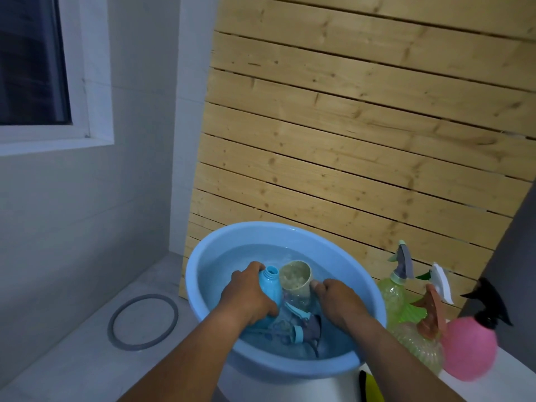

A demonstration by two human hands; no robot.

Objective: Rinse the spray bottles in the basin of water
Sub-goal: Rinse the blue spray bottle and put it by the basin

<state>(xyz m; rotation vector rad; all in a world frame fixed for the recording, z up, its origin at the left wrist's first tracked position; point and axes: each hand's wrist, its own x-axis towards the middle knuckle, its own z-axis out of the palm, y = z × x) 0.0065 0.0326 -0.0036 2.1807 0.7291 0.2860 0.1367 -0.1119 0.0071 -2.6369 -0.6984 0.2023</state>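
Observation:
A light blue basin (208,262) full of water stands in front of me. My left hand (246,294) grips a blue spray bottle (271,284) with its cap off, its open neck pointing up and away. Beside it my right hand (338,300) holds a beige cup (296,278) tilted on its side, mouth toward me, with foamy water inside. A detached spray head with its tube (301,329) lies under the water below my hands.
Right of the basin stand a green spray bottle (393,294), a clear ribbed spray bottle (420,343) and a pink round spray bottle (467,346). A wooden slat panel (348,140) leans behind. A grey ring (142,324) lies on the floor at left.

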